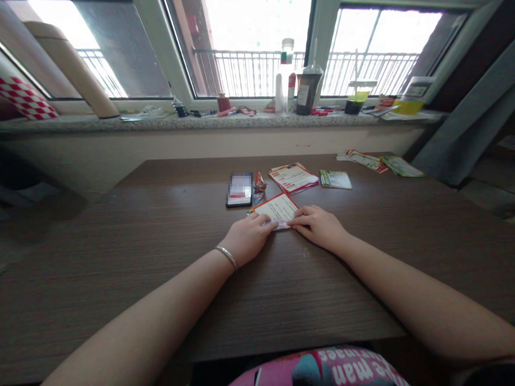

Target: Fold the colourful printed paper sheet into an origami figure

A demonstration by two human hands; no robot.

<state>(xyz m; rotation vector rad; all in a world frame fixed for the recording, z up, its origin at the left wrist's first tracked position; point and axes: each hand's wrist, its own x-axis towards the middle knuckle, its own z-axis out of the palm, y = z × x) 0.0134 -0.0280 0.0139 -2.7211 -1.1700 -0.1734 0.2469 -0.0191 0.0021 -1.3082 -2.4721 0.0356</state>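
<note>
A printed paper sheet (277,208) with a red and orange border lies on the brown table between my two hands. Its near edge is turned up in a narrow pale strip. My left hand (250,231), with a silver bangle at the wrist, pinches the left end of that strip between thumb and fingers. At the right end, my right hand (316,225) closes its thumb and fingertips on the same sheet. Just beyond it rests a stack of printed sheets (293,178). A phone (239,190) and a crumpled shiny wrapper (259,184) lie beyond my left hand.
To the right of the stack is a smaller green-and-white packet (336,179). More printed papers (368,160) lie at the table's far right. The granite windowsill (161,123) bears a dark drink cup (308,91), a tall beige cylinder (76,75) and several small items.
</note>
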